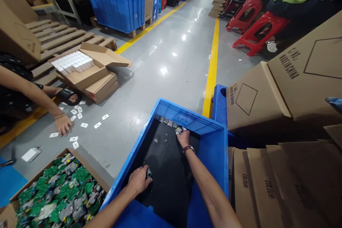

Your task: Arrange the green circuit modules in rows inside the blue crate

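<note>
Both my arms reach down into a blue plastic crate (211, 149) with a black sheet on its bottom. My left hand (138, 180) is closed round a small dark packet (149, 174) near the crate's left wall. My right hand (183, 137), with a watch on its wrist, is at the far wall, its white-taped fingertips pinched on the end of a row of small packets (167, 122) that lines that wall.
A cardboard box (60, 194) of green and silver packets stands at lower left. Another person's hand (63, 124) rests among white labels on the floor at left, next to an open carton (88, 69). Cardboard boxes (288, 89) are stacked at right. Red stools and a yellow floor line lie beyond.
</note>
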{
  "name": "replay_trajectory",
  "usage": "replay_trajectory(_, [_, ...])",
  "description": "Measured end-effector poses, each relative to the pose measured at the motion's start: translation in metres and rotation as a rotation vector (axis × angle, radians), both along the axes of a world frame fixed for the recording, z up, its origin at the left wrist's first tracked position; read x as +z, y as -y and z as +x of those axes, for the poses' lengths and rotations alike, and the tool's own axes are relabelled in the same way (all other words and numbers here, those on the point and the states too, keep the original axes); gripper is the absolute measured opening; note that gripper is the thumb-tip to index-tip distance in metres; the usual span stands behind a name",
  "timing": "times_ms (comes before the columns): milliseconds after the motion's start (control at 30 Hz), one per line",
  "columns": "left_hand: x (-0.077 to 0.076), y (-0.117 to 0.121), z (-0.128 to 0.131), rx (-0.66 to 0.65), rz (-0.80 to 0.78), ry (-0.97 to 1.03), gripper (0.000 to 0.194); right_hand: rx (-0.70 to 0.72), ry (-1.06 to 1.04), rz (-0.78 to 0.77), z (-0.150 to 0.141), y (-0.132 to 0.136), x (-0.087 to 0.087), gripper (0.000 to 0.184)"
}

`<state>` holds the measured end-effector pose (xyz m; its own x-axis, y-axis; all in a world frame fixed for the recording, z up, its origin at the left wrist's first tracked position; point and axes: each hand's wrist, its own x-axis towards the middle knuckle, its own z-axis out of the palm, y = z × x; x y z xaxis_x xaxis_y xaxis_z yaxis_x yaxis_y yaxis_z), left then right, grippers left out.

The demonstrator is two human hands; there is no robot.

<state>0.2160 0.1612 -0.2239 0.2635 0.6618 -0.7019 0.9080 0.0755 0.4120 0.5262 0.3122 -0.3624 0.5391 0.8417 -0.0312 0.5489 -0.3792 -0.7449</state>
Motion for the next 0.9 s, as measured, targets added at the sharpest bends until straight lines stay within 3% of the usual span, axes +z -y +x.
replay_trajectory(200, [-0.008, -0.003, -0.001, 0.083, 0.005, 0.026, 0.050, -0.008, -0.059, 0.021, -0.002, -0.003, 0.004, 0.053])
replay_trajectory(333, [-0.015, -0.007, 0.009, 0.162, 0.015, 0.099, 0.055, 0.022, -0.078, 0.052, -0.024, 0.024, 0.016, 0.051])
replay_trajectory(500, [-0.028, -0.010, 0.010, 0.305, 0.009, 0.113, 0.054, 0.368, -0.161, -0.111, -0.074, 0.089, 0.026, 0.051])
replay_trajectory(667, [-0.032, -0.011, 0.000, 0.346, 0.003, 0.102, 0.054, 0.725, 0.081, -0.168, -0.117, 0.142, 0.026, 0.062])
replay_trajectory(733, [-0.032, -0.010, -0.001, 0.314, -0.004, 0.120, 0.057, 0.798, 0.144, -0.147, -0.129, 0.151, 0.022, 0.054])
replay_trajectory(833, [-0.032, -0.007, 0.000, 0.251, -0.015, 0.140, 0.057, 0.783, 0.134, -0.123, -0.130, 0.147, 0.019, 0.038])
replay_trajectory(900, [-0.033, -0.006, -0.001, 0.216, -0.019, 0.145, 0.056, 0.638, 0.102, -0.090, -0.114, 0.131, 0.020, 0.038])
